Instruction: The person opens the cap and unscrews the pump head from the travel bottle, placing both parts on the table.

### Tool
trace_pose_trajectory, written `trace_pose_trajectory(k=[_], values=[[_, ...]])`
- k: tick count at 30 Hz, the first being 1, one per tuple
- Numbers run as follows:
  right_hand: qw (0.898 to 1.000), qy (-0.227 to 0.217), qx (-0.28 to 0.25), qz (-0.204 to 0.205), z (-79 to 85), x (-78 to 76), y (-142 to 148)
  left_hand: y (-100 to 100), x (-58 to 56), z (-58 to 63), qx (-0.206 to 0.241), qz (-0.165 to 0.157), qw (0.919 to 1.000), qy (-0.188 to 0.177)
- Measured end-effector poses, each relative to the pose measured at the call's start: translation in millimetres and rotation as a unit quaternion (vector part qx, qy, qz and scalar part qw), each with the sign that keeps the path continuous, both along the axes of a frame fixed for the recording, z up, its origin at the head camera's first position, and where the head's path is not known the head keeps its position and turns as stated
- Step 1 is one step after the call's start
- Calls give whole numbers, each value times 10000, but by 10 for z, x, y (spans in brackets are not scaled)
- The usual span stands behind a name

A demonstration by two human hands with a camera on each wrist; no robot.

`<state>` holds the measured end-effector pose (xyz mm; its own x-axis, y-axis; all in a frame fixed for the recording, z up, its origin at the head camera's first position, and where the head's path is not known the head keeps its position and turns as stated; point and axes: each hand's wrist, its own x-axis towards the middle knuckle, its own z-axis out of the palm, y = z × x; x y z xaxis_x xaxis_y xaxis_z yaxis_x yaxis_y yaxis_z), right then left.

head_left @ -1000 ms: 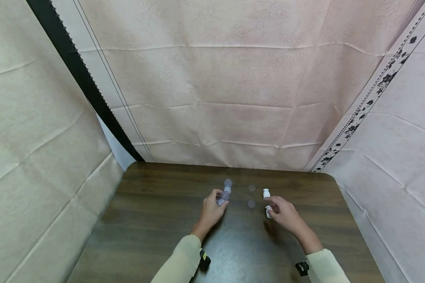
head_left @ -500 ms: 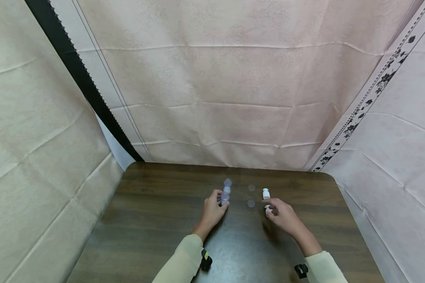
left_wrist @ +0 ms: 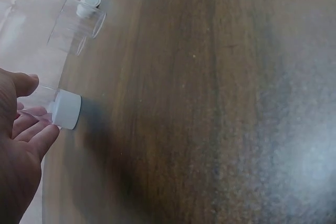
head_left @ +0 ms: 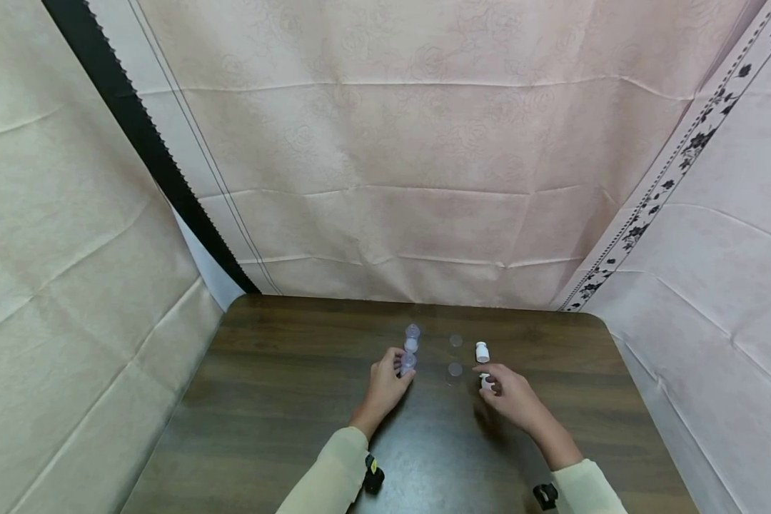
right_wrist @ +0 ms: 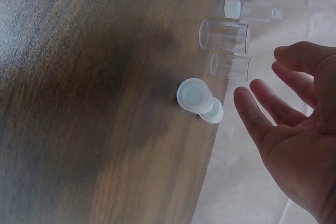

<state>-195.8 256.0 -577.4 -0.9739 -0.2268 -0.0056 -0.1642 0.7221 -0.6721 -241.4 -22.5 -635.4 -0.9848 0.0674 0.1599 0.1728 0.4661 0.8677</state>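
Observation:
At the middle left of the group my left hand (head_left: 385, 382) has its fingers curled round the nearer clear bottle (left_wrist: 66, 109), which has a white base. Some of its fingers show through the clear wall. A matching clear bottle (right_wrist: 260, 10) stands just behind. To the right, my right hand (head_left: 510, 392) is beside the nearer small white bottle (right_wrist: 193, 96). In the right wrist view its fingers are spread, with a gap between them and that bottle. The farther white bottle (head_left: 482, 352) stands upright behind.
Two clear open cylinders (right_wrist: 224, 36) stand between the two pairs of bottles. All are on a dark brown wooden table (head_left: 283, 400). Pale cloth sheets (head_left: 385, 157) hang behind the table and along its sides.
The nearer clear bottle has gone from tilted to more upright in my left hand. My right fingers have opened and drawn slightly away from the nearer white bottle.

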Motion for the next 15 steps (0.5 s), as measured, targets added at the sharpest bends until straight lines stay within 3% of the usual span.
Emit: trace_pose_trajectory(k=[7,15], values=[[10000,71,28,-8,7,12,-12,-5,3,0,-51,-21,10000,-21],[9951,982,139,-61,15,-2,-33,-59,32,9,-53,-160,9994,314]])
